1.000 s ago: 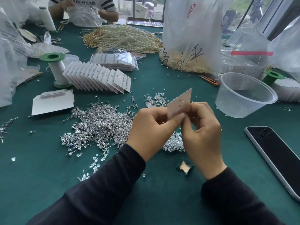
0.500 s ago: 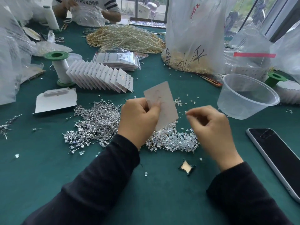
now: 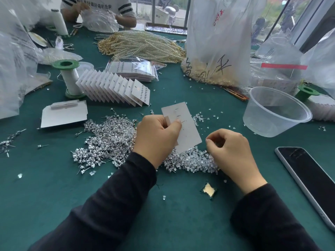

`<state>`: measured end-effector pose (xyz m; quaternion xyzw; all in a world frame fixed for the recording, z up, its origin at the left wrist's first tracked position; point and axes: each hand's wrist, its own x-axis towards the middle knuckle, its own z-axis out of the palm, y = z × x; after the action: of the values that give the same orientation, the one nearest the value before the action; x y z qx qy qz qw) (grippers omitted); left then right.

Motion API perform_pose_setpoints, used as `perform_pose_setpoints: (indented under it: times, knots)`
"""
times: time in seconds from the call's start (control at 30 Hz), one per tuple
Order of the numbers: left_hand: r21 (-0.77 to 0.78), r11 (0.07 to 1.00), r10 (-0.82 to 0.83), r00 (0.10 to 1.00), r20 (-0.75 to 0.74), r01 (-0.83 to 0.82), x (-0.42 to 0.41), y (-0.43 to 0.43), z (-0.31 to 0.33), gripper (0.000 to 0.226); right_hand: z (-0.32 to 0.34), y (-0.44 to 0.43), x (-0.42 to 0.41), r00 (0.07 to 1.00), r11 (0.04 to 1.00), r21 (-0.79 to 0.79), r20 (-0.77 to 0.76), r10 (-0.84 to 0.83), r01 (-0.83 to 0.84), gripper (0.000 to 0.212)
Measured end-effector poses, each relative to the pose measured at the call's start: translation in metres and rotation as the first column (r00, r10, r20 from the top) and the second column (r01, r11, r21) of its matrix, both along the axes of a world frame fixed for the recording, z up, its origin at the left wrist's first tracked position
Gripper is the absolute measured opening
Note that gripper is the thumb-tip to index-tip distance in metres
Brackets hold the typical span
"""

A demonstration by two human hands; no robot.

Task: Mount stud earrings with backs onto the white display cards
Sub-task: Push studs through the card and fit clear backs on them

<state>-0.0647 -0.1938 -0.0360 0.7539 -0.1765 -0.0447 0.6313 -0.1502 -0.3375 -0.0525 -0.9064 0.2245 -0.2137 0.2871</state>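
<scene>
My left hand (image 3: 157,136) grips a white display card (image 3: 186,129) by its left edge, held up over the table with its back toward me; three stud posts poke through it near the top. My right hand (image 3: 228,151) hovers with curled fingers over the pile of clear earring backs (image 3: 194,161), thumb and forefinger pinched together; whether a back sits between them is too small to tell. A big heap of silver stud earrings (image 3: 107,140) lies left of my left hand. A fanned row of finished cards (image 3: 116,88) stands behind.
A clear plastic tub (image 3: 275,113) sits at right, a phone (image 3: 311,182) at the near right edge. A green-capped thread spool (image 3: 69,77), a white card box (image 3: 63,115), bagged cards (image 3: 134,70), pearl strands (image 3: 143,46) and large plastic bags (image 3: 217,38) crowd the back. Another person works across the table.
My hands have parted: the right hand left the card and dropped to the pile of clear backs, while the left hand turned the card flat toward me and kept hold of it.
</scene>
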Motion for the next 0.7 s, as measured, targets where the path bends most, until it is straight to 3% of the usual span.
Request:
perform_pose_setpoints:
  times: [0.13,0.23,0.33,0.7]
  knots:
    - [0.006,0.999,-0.038,0.998,-0.059,0.038,-0.003,-0.004,-0.002,0.037,0.007,0.008,-0.001,0.955,0.97,0.225,0.296,0.021,-0.091,0.018]
    - [0.041,0.997,-0.058,0.997,-0.044,0.059,-0.007,-0.006,-0.004,0.04,0.01,0.021,0.0,0.875,0.954,0.221,0.479,0.074,-0.202,0.017]
    - [0.077,0.995,-0.061,0.998,-0.001,0.061,-0.011,-0.007,-0.004,0.035,0.006,0.031,0.005,0.865,0.956,0.18,0.487,0.12,-0.234,0.013]
    - [0.094,0.994,-0.058,0.997,0.043,0.054,-0.013,-0.006,-0.002,0.038,0.005,0.033,0.005,0.86,0.914,0.289,0.499,0.109,-0.284,0.017]
